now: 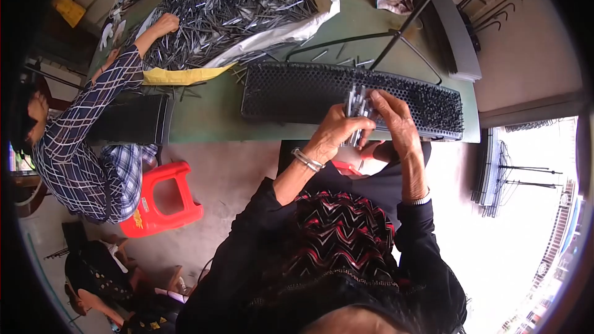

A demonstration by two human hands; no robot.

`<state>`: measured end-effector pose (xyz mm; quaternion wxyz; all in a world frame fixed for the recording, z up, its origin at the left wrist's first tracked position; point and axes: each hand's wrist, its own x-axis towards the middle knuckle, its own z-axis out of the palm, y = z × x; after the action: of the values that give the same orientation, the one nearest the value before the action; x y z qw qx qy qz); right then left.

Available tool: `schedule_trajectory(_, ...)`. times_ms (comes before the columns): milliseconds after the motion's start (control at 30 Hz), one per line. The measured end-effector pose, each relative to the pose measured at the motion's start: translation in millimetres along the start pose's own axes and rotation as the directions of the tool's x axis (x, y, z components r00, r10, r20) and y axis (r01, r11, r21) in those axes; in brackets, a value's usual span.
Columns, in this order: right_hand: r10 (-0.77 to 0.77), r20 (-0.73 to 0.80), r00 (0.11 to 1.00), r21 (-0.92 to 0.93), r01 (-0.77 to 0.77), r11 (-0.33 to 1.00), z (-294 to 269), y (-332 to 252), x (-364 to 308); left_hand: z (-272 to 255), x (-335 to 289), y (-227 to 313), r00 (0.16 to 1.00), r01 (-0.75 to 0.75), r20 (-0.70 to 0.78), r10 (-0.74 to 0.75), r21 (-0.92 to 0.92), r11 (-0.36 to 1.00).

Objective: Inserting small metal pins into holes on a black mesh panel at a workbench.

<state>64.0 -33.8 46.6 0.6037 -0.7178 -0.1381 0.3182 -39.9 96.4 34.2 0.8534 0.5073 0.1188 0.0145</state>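
Just in front of the table's near edge, my left hand [337, 128], with a bangle at its wrist, is closed around a bundle of short metal rods [357, 106]. The rods stand roughly upright between thumb and fingers. Against the right side of the bundle, my right hand [397, 122] has its fingers bent and closed on the rods; its fingertips are partly hidden. Behind both hands lies a long black tray full of round holes [291, 89]. Its right end is filled with dark upright pieces, while holes show at the left and middle.
A large heap of metal rods [241, 12] lies on white sheeting on the green table [204, 120]. A co-worker's hand [166, 25] reaches into it from the left. A black metal frame [411, 21] rises behind the tray. A red stool [164, 201] stands at left.
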Motion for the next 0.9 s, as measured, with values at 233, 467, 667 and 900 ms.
schedule_trajectory(233, 0.029, -0.100, 0.995, -0.036, -0.032, 0.999, -20.5, -1.8, -23.2, 20.6, -0.8, -21.1, 0.983, 0.114, 0.140, -0.121, 0.059, 0.992)
schedule_trajectory(467, -0.039, -0.032, 0.999, -0.001, 0.039, 0.999, -22.2, 5.7, -22.9, 25.7, -5.4, -31.3, 0.989, 0.149, 0.012, -0.148, -0.022, 0.989)
schedule_trajectory(667, -0.066, -0.083, 0.994, 0.091, 0.073, 0.993, -19.8, 16.4, -12.3, 34.1, -1.9, -29.8, 0.986, 0.147, -0.071, -0.154, -0.086, 0.985)
schedule_trajectory(900, -0.150, -0.202, 0.968, 0.114, 0.176, 0.978, -21.7, 13.0, -7.6, 26.4, -2.9, -31.5, 0.986, 0.157, -0.042, -0.163, -0.107, 0.982)
